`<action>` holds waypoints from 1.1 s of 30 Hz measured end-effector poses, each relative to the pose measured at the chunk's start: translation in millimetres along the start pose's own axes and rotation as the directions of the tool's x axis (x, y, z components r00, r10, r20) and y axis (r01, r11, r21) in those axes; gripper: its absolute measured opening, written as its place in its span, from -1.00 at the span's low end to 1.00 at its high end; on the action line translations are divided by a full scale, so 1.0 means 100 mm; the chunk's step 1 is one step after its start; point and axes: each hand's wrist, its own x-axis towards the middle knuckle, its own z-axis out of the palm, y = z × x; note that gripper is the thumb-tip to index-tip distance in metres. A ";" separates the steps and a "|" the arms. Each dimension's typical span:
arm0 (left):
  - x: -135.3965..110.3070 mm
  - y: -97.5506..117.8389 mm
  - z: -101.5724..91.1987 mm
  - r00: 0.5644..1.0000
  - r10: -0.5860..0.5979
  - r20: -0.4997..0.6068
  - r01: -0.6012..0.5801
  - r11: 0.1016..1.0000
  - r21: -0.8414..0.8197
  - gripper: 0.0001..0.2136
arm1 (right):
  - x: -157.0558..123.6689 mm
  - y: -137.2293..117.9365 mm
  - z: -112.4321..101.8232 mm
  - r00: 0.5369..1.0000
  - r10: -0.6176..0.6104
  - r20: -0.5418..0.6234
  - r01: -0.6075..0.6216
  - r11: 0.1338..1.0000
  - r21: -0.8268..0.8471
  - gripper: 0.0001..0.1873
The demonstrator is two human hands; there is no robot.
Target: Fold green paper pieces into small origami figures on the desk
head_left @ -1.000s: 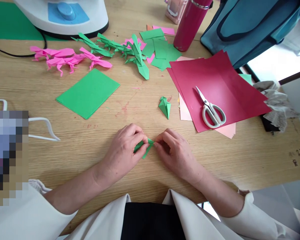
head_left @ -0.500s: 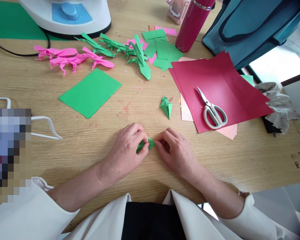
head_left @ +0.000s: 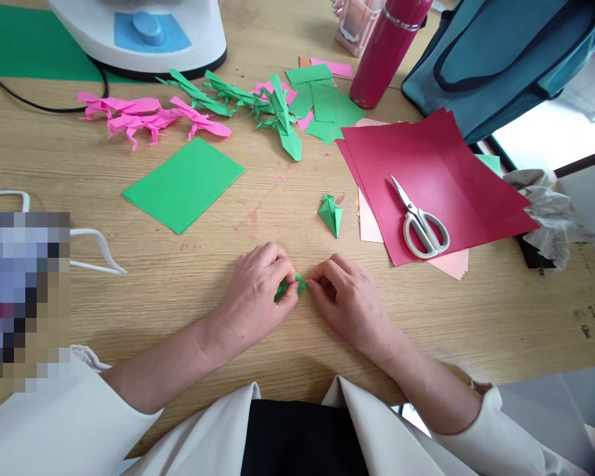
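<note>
Both hands meet over the wooden table [head_left: 500, 317] near its front edge. My left hand [head_left: 255, 297] and my right hand [head_left: 347, 297] each pinch one small folded green paper piece [head_left: 291, 286], fingers curled tight around it. Most of that piece is hidden between my fingertips. A second small folded green piece [head_left: 330, 213] lies on the table just beyond my right hand. A flat green sheet [head_left: 183, 185] lies to the far left of my hands.
White-handled scissors [head_left: 419, 221] rest on red sheets [head_left: 451, 165] at right. Pink folded figures [head_left: 143, 116], green folded figures [head_left: 258, 102] and green scraps [head_left: 327, 102] line the back. A white appliance [head_left: 143, 33], magenta bottle [head_left: 384, 49] and blue bag [head_left: 500, 53] stand behind.
My fingers have closed the green piece further, so less of it shows. The view has drifted slightly; the hands stay in place.
</note>
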 end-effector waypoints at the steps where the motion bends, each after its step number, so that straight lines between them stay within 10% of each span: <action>1: 0.00 0.00 0.00 1.000 0.002 -0.001 -0.002 1.000 0.001 -0.90 | 0.00 0.00 0.00 1.000 -0.004 -0.003 0.004 1.000 -0.002 -0.87; 18: -0.03 -0.02 0.03 1.000 0.004 0.003 -0.004 1.000 -0.010 -0.91 | -0.14 0.08 -0.05 0.915 -0.402 0.039 0.398 0.880 -0.260 -0.79; 33: -0.03 -0.02 0.03 1.000 0.021 0.001 -0.021 0.999 0.043 -0.87 | -0.16 0.05 -0.05 0.910 -0.409 0.076 0.413 0.867 -0.281 -0.81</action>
